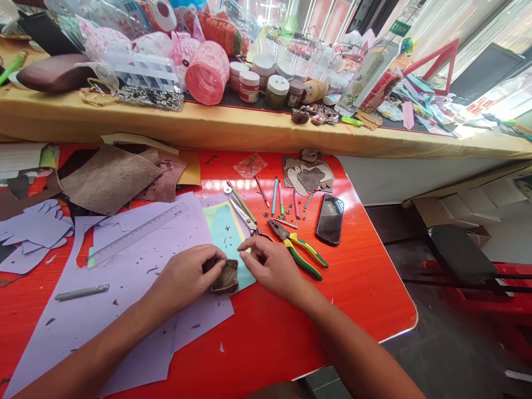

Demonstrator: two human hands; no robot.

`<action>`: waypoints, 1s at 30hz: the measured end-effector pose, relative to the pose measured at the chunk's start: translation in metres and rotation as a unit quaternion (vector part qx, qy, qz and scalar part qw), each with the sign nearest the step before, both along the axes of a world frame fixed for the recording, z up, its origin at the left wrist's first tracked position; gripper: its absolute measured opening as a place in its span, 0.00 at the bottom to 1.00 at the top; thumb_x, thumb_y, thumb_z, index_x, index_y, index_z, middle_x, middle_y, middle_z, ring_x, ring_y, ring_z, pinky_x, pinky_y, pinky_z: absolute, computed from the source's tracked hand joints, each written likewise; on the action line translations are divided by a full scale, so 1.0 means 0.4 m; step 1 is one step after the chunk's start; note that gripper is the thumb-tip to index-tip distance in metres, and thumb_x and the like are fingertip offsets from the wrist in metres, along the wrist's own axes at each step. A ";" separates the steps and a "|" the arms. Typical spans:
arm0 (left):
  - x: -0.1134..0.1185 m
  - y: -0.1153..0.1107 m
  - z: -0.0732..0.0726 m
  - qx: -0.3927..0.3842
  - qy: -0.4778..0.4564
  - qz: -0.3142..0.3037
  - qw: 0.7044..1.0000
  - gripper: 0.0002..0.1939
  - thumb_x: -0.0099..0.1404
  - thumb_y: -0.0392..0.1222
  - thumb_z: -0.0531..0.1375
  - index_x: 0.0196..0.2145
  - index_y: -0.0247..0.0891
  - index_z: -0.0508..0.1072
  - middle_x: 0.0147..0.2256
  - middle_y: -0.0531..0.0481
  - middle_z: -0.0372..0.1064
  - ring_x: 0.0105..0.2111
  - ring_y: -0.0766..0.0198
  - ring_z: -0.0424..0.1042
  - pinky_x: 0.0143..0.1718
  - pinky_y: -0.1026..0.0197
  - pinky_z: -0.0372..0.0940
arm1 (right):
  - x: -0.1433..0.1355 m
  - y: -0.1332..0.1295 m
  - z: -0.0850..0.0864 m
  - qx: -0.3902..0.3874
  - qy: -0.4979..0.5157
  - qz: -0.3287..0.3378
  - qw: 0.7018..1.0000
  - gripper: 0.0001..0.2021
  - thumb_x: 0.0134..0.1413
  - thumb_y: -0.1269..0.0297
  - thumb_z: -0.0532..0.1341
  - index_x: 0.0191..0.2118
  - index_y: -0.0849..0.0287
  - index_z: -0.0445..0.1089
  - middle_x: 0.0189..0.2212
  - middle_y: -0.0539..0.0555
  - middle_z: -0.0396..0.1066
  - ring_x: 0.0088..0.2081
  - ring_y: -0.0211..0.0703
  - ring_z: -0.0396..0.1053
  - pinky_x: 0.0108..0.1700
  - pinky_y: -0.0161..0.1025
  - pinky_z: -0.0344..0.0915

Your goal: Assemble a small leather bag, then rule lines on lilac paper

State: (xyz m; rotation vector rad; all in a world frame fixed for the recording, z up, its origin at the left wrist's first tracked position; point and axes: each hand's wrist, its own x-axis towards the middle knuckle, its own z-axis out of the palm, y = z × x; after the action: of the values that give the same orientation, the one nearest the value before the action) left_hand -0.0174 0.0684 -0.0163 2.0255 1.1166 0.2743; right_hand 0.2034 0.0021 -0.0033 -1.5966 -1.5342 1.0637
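Near the middle of the red table, my left hand (pixel 189 271) pinches the edge of a small brown leather piece (pixel 227 277), which looks shaped like a shallow box. My right hand (pixel 272 263) is just right of it, not touching it, with thumb and fingertips close together. Whether those fingertips hold something very small cannot be made out. Under the leather piece lie a light blue sheet (pixel 226 230) and purple paper (pixel 137 310). Scissors (pixel 242 213) lie beyond my right hand, and pliers (pixel 297 249) with yellow-green handles are to its right.
A black phone (pixel 330 219) lies near the right side of the table (pixel 357 288). Pens (pixel 275 197) and small rings are behind the pliers. A ruler (pixel 137 233) and a grey cutter (pixel 82 292) rest on the paper. Leather scraps (pixel 110 177) lie back left, below a crowded shelf (pixel 249 130).
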 end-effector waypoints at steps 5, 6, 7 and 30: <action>-0.004 0.004 -0.012 0.019 0.020 -0.015 0.999 0.13 0.71 0.50 0.55 0.39 0.47 0.79 0.41 0.52 0.81 0.39 0.55 0.77 0.39 0.59 0.64 | 0.127 0.003 0.044 0.019 -0.077 -0.070 0.994 0.10 0.68 0.58 0.61 0.43 0.57 0.76 0.22 0.45 0.63 0.23 0.39 0.59 0.28 0.36 0.53; -0.006 0.004 -0.014 0.020 0.020 -0.013 0.999 0.13 0.71 0.50 0.55 0.40 0.47 0.80 0.41 0.52 0.82 0.39 0.55 0.78 0.39 0.59 0.65 | 0.157 0.003 0.048 0.025 -0.105 -0.094 0.990 0.11 0.68 0.57 0.61 0.43 0.57 0.76 0.22 0.45 0.64 0.23 0.39 0.59 0.29 0.37 0.53; -0.008 0.005 -0.017 0.022 0.018 -0.010 1.000 0.14 0.71 0.51 0.55 0.42 0.47 0.80 0.43 0.52 0.82 0.41 0.54 0.78 0.40 0.59 0.65 | 0.187 0.003 0.050 0.033 -0.138 -0.113 0.983 0.11 0.68 0.56 0.61 0.44 0.57 0.77 0.21 0.45 0.63 0.23 0.40 0.59 0.29 0.37 0.53; -0.068 0.001 0.024 0.051 -0.007 0.035 0.998 0.20 0.74 0.59 0.56 0.50 0.46 0.80 0.40 0.49 0.79 0.31 0.61 0.76 0.28 0.62 0.67 | 0.321 0.054 0.003 -0.081 -0.486 -0.103 0.864 0.12 0.73 0.63 0.59 0.53 0.57 0.77 0.37 0.58 0.84 0.36 0.52 0.79 0.32 0.40 0.54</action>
State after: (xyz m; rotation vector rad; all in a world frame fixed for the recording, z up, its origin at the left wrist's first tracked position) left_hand -0.0444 0.0686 -0.0067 2.0723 1.1874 0.3874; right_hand 0.3320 0.0236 -0.0022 -2.5647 -1.8125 0.2138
